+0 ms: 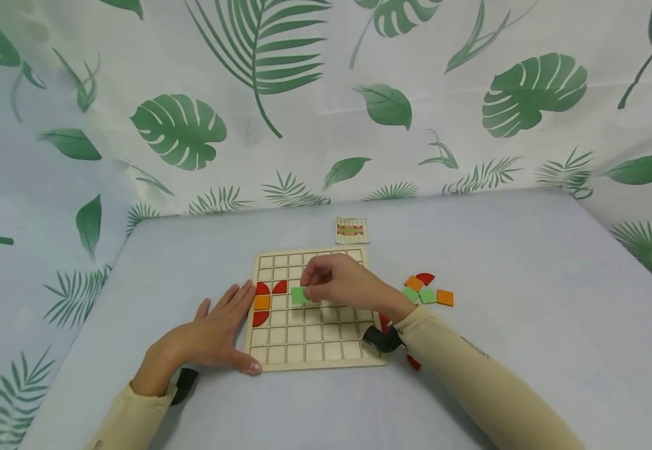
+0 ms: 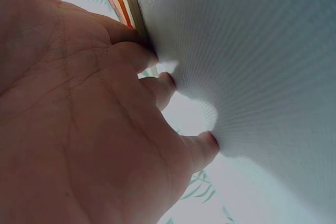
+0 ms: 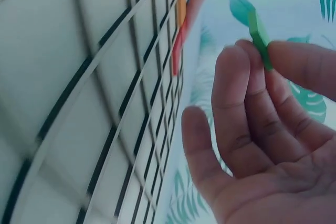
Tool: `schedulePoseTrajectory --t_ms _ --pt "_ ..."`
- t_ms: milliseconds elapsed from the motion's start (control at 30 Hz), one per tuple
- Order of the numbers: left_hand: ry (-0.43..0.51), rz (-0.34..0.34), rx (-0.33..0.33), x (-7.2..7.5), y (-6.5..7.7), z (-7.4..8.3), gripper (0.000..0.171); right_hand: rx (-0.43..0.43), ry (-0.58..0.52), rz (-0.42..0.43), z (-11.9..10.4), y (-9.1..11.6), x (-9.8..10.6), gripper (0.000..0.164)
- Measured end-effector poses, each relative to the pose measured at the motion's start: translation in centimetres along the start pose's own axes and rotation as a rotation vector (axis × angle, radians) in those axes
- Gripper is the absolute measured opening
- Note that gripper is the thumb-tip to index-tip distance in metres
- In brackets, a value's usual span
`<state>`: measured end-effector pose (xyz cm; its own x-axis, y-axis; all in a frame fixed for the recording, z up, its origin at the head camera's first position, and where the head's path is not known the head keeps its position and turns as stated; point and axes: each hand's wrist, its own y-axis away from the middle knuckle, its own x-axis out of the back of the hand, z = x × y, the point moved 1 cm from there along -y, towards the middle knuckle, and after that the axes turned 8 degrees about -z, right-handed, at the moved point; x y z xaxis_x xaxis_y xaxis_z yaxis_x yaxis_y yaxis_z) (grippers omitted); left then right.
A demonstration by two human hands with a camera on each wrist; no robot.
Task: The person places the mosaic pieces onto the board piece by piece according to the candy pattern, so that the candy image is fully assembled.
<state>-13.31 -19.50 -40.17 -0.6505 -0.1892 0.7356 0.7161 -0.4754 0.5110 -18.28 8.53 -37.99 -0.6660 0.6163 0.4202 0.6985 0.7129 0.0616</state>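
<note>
My right hand (image 1: pixel 345 281) is over the middle of a wooden grid board (image 1: pixel 314 354), pinching a small green square tile (image 1: pixel 299 295) between thumb and fingers. In the right wrist view that tile (image 3: pixel 258 38) stands edge-on, off the grid surface. My left hand (image 1: pixel 210 336) lies along the board's left side, fingers extended and thumb at the near left corner. Its fingertips press on the tabletop beside the board edge in the left wrist view. Along the grid's left columns lie an orange square tile (image 1: pixel 261 303) and red quarter-circle tiles (image 1: pixel 260 319).
Right of the board is a loose group of green, orange (image 1: pixel 445 297) and red tiles (image 1: pixel 425 279), partly hidden by my right forearm. A small pattern card (image 1: pixel 351 230) lies beyond the board. A leaf-print cloth (image 1: pixel 303 125) hangs behind the table.
</note>
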Motion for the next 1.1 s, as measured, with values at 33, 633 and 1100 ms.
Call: schedulePoseTrajectory --t_ms 33,633,1100 --pt "0.000 0.001 -0.001 0.0 0.0 0.0 0.144 -0.002 -0.005 0.002 -0.1 -0.4 -0.1 0.006" --pt "0.005 -0.009 0.002 0.2 -0.1 -0.1 0.144 -0.111 0.112 -0.018 0.4 -4.6 -2.3 0.002" --pt "-0.004 -0.015 0.011 0.3 -0.1 0.1 0.145 -0.151 0.208 -0.040 0.5 -5.6 -2.9 0.008"
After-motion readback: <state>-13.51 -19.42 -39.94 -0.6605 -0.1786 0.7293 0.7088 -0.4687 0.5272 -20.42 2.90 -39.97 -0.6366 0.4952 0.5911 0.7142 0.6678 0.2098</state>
